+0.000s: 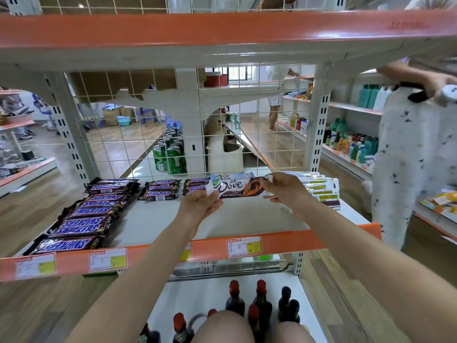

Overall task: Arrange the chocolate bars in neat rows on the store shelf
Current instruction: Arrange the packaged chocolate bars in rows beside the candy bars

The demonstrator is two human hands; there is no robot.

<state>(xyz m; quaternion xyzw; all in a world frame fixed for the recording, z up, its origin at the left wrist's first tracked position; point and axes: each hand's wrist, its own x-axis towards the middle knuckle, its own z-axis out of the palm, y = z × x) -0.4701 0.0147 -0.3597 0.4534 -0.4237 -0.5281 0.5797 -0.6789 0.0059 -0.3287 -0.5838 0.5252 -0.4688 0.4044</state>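
I hold a Dove chocolate bar (236, 188) level above the white shelf (158, 219). My left hand (199, 205) grips its left end from below and my right hand (284, 190) pinches its right end. Behind it lie more Dove bars (231, 176). A row of Snickers bars (81, 219) runs down the shelf's left side, and two short stacks of Snickers (162, 189) (195, 185) sit at the back. To the right lies a fanned stack of white bars with yellow labels (319, 188).
A wire grid back panel (118, 144) closes the shelf, with green cans (170, 154) behind it. The orange front lip (153, 253) carries price tags. Dark bottles (259, 308) stand on the shelf below. A person in patterned white clothes (410, 157) stands at the right.
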